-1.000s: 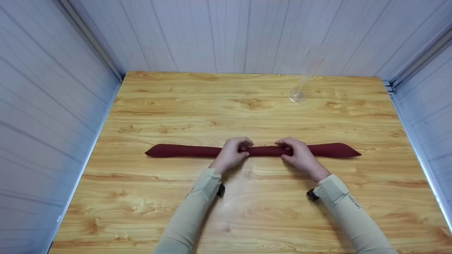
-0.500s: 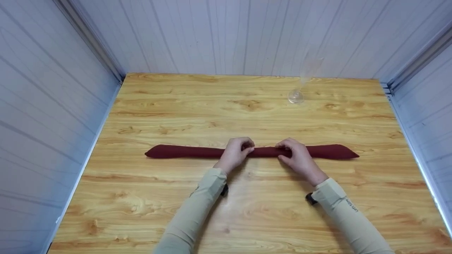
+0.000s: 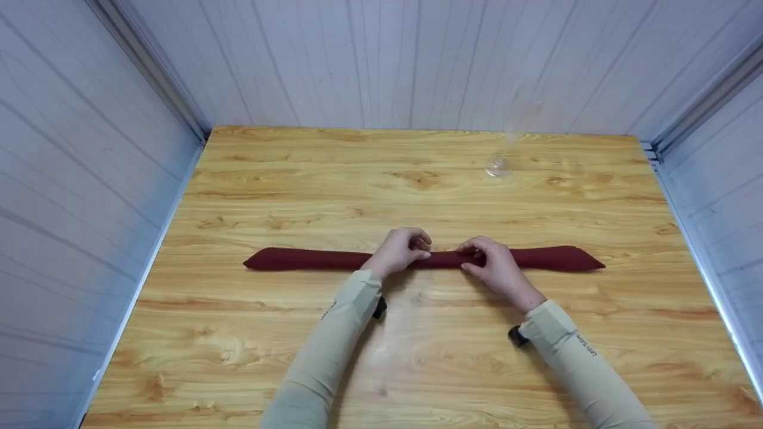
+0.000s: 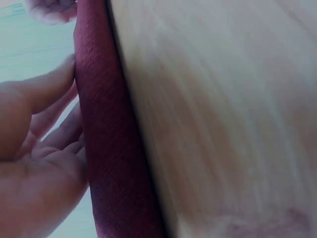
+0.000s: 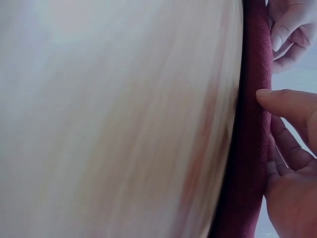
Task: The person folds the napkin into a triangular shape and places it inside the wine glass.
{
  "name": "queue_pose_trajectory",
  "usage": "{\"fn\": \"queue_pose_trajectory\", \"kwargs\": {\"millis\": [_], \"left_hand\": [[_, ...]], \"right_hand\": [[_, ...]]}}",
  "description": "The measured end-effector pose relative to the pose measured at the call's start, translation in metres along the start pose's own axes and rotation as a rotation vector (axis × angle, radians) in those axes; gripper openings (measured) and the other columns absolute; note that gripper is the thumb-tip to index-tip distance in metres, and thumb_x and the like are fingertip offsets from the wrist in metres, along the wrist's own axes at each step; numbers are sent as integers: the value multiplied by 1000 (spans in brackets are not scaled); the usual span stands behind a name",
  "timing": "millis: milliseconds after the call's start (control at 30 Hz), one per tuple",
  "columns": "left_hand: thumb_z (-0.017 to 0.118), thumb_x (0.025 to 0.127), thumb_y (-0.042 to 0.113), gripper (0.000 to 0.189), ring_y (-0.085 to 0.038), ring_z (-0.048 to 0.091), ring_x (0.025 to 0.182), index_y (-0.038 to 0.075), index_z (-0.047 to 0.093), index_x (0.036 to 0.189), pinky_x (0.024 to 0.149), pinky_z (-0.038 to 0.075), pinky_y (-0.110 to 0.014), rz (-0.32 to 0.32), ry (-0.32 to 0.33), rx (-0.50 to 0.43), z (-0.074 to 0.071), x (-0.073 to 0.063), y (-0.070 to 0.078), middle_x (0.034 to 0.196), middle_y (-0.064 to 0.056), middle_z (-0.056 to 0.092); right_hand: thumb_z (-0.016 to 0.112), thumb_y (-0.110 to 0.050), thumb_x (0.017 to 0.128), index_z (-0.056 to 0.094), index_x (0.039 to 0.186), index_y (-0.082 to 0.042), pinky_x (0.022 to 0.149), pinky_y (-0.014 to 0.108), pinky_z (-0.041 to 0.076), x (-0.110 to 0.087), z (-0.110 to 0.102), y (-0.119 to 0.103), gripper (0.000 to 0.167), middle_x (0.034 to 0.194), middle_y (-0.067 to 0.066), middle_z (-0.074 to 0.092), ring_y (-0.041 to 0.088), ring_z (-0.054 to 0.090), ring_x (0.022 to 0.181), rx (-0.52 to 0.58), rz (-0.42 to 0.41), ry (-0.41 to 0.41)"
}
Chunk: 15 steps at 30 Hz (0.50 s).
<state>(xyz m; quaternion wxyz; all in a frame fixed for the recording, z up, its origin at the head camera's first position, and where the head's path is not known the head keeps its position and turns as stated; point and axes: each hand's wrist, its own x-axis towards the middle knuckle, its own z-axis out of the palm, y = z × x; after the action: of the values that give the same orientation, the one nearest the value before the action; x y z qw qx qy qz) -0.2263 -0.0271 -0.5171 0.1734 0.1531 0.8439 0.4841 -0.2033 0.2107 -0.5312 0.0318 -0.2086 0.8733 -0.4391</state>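
A dark red cloth napkin [image 3: 316,259], rolled into a long narrow strip with pointed ends, lies crosswise on the wooden table. My left hand [image 3: 398,251] is over the roll just left of its middle, thumb on the near side and fingers curled over toward the far side. To its right, my right hand [image 3: 492,265] grips the roll likewise, its thumb at the near edge and fingers at the far edge. In the right wrist view the thumb [image 5: 282,101] presses on the red cloth. The left wrist view shows the left thumb [image 4: 52,89] right at the roll's edge.
A clear stemmed glass [image 3: 498,165] stands toward the back right of the wooden table [image 3: 417,369], its upper part faint against the wall. Pale panelled walls [image 3: 381,59] rise behind and on both sides.
My right hand has slid a little to the left along the roll, and my left hand slightly to the right, narrowing the gap between them. The roll stays on the table.
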Motion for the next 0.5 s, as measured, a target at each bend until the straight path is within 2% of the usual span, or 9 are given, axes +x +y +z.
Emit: {"fn": "queue_pose_trajectory", "kwargs": {"millis": [233, 367, 500], "left_hand": [[69, 87, 5, 24, -15, 63, 91, 0, 65, 110, 83, 48, -25, -30, -80, 12, -5, 1, 3, 95, -7, 69], [69, 88, 6, 20, -14, 62, 90, 1, 66, 108, 81, 48, -25, -35, -120, 68, -6, 4, 7, 95, -6, 68], [68, 89, 7, 17, -15, 61, 90, 1, 68, 105, 81, 48, -24, -34, -170, 133, -7, 7, 11, 97, -6, 67]], "right_hand": [[75, 3, 80, 67, 106, -5, 83, 37, 49, 4, -1, 3, 28, 104, 5, 67, 20, 60, 96, 54, 73, -40], [74, 2, 80, 66, 108, -3, 85, 37, 48, 7, -3, 6, 29, 104, 7, 68, 22, 61, 97, 112, 116, -63], [75, 3, 79, 66, 107, -1, 86, 41, 49, 9, -5, 7, 30, 104, 11, 68, 26, 61, 96, 148, 119, -75]]}}
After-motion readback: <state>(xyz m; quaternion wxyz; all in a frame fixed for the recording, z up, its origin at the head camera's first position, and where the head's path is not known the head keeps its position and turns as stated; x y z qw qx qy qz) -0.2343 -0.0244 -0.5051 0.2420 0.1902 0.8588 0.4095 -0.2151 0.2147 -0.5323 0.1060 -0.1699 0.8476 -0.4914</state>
